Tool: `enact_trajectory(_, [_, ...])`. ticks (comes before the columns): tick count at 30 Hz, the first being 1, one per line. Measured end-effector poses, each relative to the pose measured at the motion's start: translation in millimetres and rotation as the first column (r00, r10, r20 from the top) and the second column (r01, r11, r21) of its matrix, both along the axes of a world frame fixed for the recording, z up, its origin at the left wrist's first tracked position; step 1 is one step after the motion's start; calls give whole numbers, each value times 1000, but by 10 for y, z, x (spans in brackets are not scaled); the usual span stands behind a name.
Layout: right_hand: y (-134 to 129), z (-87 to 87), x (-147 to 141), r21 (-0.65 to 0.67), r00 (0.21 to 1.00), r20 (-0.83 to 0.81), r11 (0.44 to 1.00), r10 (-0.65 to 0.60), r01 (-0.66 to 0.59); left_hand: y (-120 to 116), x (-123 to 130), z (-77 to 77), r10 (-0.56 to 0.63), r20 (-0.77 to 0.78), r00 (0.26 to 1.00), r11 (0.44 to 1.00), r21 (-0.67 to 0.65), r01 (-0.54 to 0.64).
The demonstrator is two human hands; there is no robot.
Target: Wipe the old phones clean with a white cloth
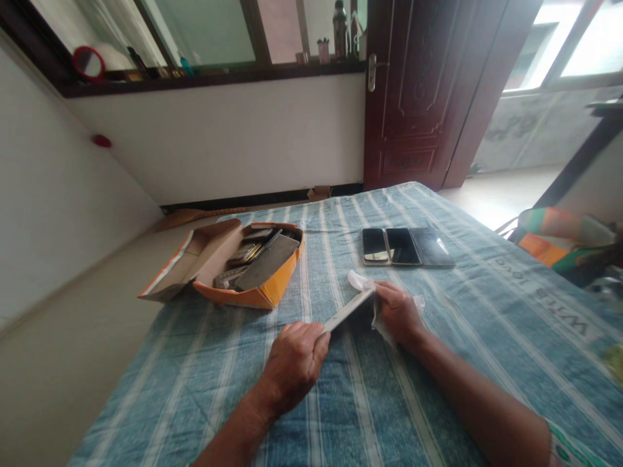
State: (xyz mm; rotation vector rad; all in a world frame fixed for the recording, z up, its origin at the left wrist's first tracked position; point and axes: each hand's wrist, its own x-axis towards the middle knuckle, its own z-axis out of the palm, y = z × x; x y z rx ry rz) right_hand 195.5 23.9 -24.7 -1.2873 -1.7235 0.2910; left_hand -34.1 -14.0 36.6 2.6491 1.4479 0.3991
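A thin white phone (348, 312) is held edge-on above the striped cloth. My left hand (296, 357) is closed around its near left end. At the other end my right hand (400, 311) pinches a crumpled white tissue (360, 281) against the phone's corner; part of the tissue hangs below the palm. Beyond my right hand three dark phones lie side by side: a left one (374, 245), a middle one (403, 246) and a right one (432, 248). To the left stands an open orange box (272, 290) with several phones in it, the uppermost a grey one (267, 261).
Blue-and-white striped cloth (195, 389) covers the surface under everything. The box's lid flap (195, 263) leans out toward the left edge. Behind are a white wall (233, 136), a dark red door (423, 97) and a sill holding a bottle (339, 32) and a round mirror (89, 63).
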Motion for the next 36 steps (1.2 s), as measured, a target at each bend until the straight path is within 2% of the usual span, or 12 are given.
enact_trajectory(5, [-15,35,-11,-123,987,162,992,0,20,27,-27,0,3,77,997,1000,16,-4])
enact_trajectory(12, [-14,113,-78,-103,913,407,992,-20,68,69,-76,-25,-6,164,986,999,45,-1])
enact_trajectory(19, [44,61,55,-38,914,357,974,-195,223,73,-101,-34,-25,221,975,978,209,-22])
enact_trajectory(22, [83,41,114,-28,929,297,970,-221,240,107,-138,-40,-1,268,963,961,267,-74])
enact_trajectory(25, [109,30,148,-30,936,274,971,-222,239,142,-177,-40,28,288,957,956,271,-110])
enact_trajectory(30, [88,79,122,-65,898,394,969,-197,240,205,-241,-10,117,331,936,979,121,-165])
enact_trajectory(33, [57,138,76,-98,858,490,968,-157,233,262,-287,46,180,401,898,984,-59,-171])
enact_trajectory(36, [31,175,46,-111,832,538,967,-134,228,312,-309,105,289,467,835,948,-264,-181])
